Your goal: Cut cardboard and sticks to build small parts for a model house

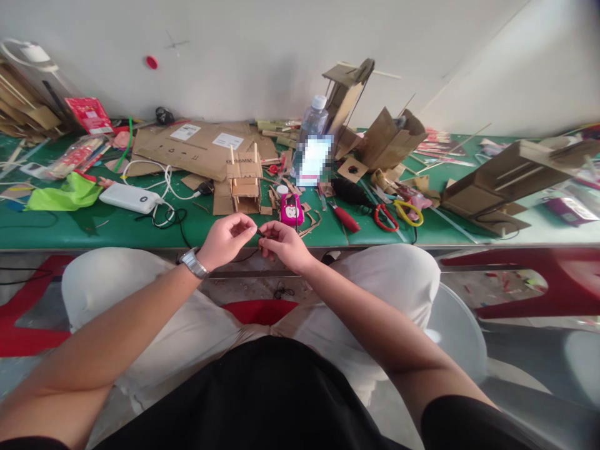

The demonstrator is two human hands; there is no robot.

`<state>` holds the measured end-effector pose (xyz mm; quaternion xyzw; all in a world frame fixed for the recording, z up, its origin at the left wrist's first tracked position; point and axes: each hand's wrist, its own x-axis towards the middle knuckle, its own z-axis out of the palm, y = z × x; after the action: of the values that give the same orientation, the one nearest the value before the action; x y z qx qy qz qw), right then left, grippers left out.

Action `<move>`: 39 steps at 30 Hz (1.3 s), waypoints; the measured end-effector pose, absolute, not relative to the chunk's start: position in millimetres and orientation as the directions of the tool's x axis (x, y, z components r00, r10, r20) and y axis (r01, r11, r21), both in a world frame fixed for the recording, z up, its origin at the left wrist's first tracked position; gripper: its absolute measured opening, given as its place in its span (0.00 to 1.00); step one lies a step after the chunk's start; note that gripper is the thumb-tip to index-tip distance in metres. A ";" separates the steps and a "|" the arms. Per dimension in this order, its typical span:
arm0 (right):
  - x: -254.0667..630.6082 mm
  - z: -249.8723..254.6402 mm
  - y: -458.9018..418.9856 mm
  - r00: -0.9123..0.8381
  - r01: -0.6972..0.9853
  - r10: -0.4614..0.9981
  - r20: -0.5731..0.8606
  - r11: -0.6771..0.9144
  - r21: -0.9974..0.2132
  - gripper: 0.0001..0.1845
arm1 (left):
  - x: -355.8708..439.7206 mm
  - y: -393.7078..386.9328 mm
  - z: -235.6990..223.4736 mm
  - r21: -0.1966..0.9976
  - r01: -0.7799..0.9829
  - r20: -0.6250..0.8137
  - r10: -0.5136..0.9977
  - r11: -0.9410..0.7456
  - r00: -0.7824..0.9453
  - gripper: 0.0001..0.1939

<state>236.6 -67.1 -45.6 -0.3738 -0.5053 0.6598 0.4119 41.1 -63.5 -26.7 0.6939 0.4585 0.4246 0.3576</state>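
Two hands are meeting at the near edge of the green table [103, 237], the left hand [229, 240] and the right hand [285, 245] each pinching a thin black cord [260, 234] between narrowed fingertips. Just beyond them, a pink box [289, 211] is lying right of a small cardboard frame [244, 187], while a white power bank [129, 198] is resting farther left and a red handle [347, 220] right. At the far side, a bottle [315, 117] is standing upright, flat cardboard [182, 150] lying left of it.
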 end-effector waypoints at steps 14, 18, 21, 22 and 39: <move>235.6 -51.8 -65.5 -0.401 -0.134 0.913 -0.080 -0.145 -0.980 0.18 | 41.8 -63.6 -23.8 0.916 0.267 0.258 0.949 -0.300 0.179 0.14; 235.5 -49.9 -65.8 -0.406 -0.130 0.910 -0.084 -0.148 -0.980 0.17 | 41.5 -62.7 -22.3 0.925 0.247 0.252 0.954 -0.287 0.163 0.15; 235.4 -46.7 -66.7 -0.401 -0.134 0.912 -0.091 -0.157 -0.978 0.16 | 41.2 -62.4 -21.2 0.934 0.229 0.242 0.957 -0.274 0.157 0.14; 235.4 -45.8 -67.1 -0.398 -0.138 0.913 -0.095 -0.162 -0.977 0.16 | 41.0 -62.3 -20.9 0.939 0.216 0.239 0.959 -0.268 0.151 0.14; 236.1 -43.9 -66.8 -0.382 -0.141 0.922 -0.067 -0.130 -0.981 0.18 | 39.8 -59.9 -29.0 0.986 0.128 0.078 0.975 -0.106 0.206 0.12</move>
<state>236.1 -66.8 -43.9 -0.3771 -0.5177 0.6502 0.4087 39.8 -59.9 -29.0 0.6040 0.4569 0.4340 0.4880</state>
